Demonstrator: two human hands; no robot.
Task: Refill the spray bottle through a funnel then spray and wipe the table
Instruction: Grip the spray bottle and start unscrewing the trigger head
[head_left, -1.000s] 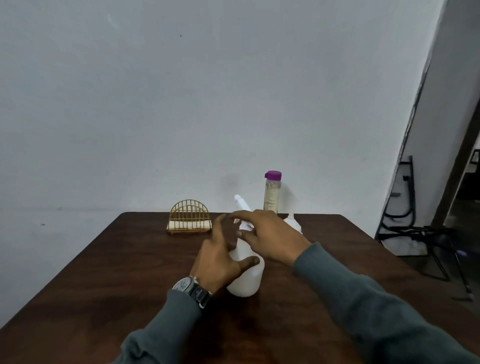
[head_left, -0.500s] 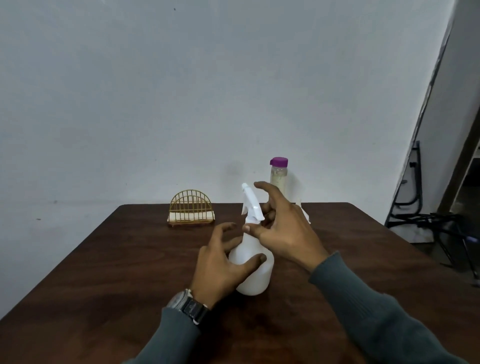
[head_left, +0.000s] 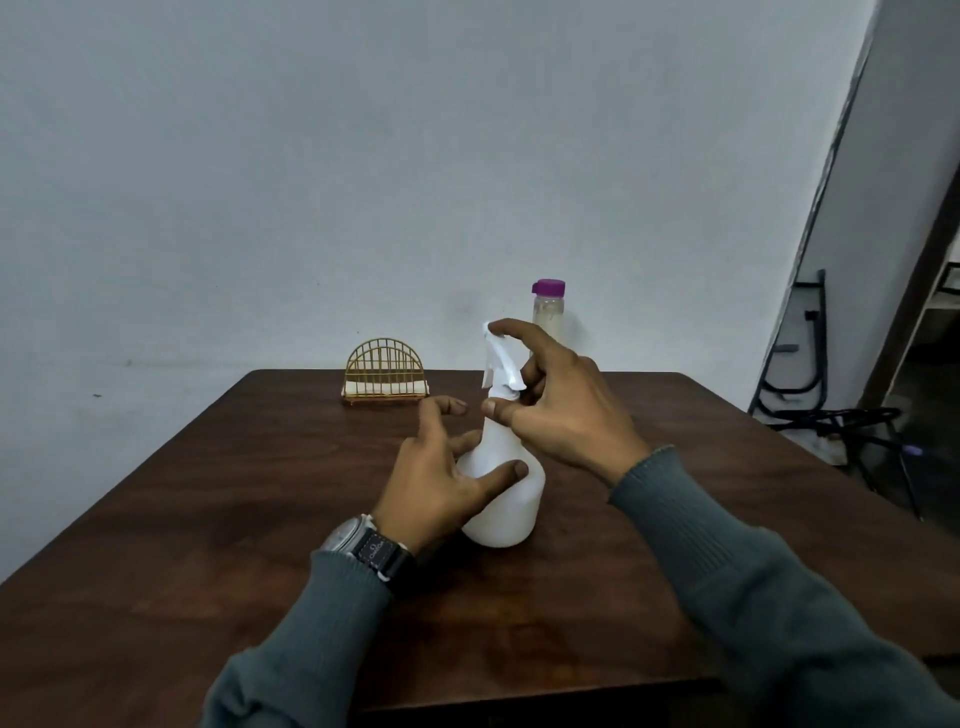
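A white spray bottle (head_left: 506, 499) stands upright in the middle of the dark wooden table (head_left: 208, 519). My left hand (head_left: 441, 478) holds its round body from the left, thumb across the front. My right hand (head_left: 561, 410) grips the white spray head, with the forefinger over the nozzle and the thumb at the neck. Behind it stands a clear refill bottle (head_left: 546, 312) with a purple cap, partly hidden by my right hand. The funnel is hidden behind my right hand.
A gold wire napkin holder (head_left: 384, 371) with white napkins sits at the table's far edge, left of the bottles. A black metal stand (head_left: 810, 364) and cables lie on the floor to the right, by the wall.
My right hand has closed further on the spray head, forefinger now on the nozzle tip. My left hand has stayed on the bottle's body. The camera has tilted up slightly.
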